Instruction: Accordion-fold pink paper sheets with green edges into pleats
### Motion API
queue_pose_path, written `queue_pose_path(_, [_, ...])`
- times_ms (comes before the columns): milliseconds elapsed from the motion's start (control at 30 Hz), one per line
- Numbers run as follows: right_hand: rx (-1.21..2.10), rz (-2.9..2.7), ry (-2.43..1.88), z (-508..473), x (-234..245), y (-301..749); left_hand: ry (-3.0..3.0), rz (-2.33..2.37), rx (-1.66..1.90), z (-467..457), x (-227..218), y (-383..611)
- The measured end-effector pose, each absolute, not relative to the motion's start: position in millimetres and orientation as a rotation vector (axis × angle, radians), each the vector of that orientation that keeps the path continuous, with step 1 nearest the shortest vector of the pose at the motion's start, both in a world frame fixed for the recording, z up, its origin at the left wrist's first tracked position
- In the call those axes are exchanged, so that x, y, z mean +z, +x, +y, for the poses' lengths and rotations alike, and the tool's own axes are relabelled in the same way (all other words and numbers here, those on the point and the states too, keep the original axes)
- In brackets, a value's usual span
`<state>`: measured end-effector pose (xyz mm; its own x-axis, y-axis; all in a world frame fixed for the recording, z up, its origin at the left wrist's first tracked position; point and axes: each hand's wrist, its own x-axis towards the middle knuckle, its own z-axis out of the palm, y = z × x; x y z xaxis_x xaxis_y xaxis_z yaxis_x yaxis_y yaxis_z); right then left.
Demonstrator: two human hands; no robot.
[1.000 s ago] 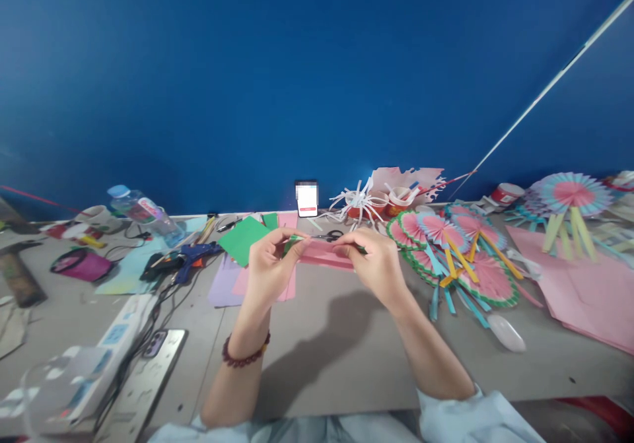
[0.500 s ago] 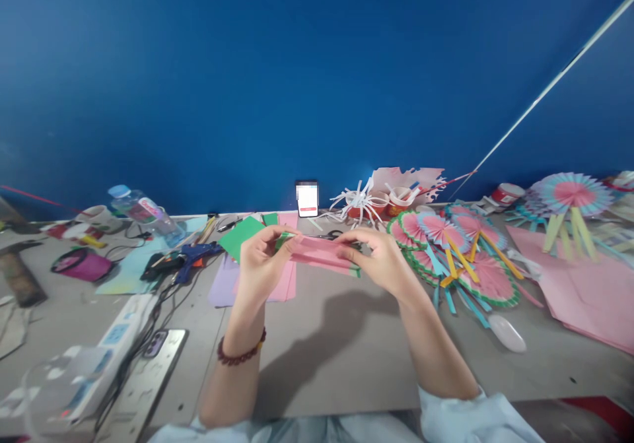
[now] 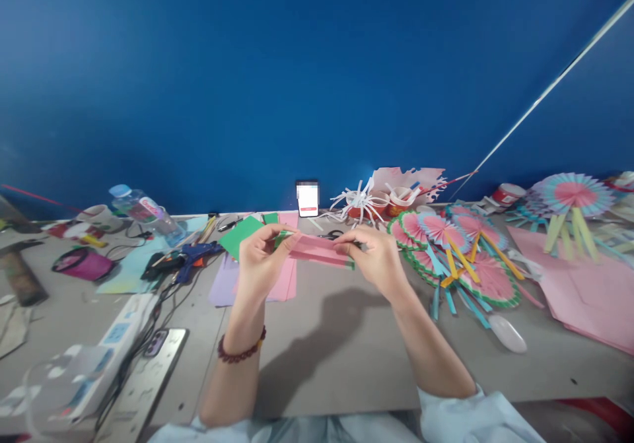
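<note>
A strip of pink folded paper [image 3: 317,249] with green at its ends is stretched between my two hands above the table. My left hand [image 3: 261,258] pinches its left end between thumb and fingers. At the right end, my right hand [image 3: 372,258] pinches the paper's upper edge with thumb and forefinger. Behind my left hand lie green paper [image 3: 238,235] and purple paper [image 3: 222,284], with pink sheets [image 3: 286,281] beside them. A pair of scissors [image 3: 333,234] shows partly behind the strip.
Pleated pink paper fans [image 3: 490,278] with yellow and blue strips lie to the right, near a white spoon-like piece [image 3: 508,334]. Left stand a glue gun [image 3: 191,258], a bottle [image 3: 143,208], a power strip [image 3: 111,344] and a phone [image 3: 158,364]. Another phone [image 3: 308,199] leans on the wall.
My right hand has shifted slightly to the left along the pink paper, and the strip's right end sits a little higher. The left hand has hardly moved.
</note>
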<state>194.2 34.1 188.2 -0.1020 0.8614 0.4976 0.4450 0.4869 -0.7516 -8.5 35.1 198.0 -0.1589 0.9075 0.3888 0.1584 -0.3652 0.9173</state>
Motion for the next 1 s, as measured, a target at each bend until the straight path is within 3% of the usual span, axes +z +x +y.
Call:
queue_pose_path(367, [0.878, -1.783, -1.151, 41, 191, 209, 1.393, 1.239, 1.609, 39, 198, -17])
queue_pose_path(1000, [0.818, -1.581, -1.133, 42, 181, 201, 1.453, 1.217, 1.622, 36, 201, -16])
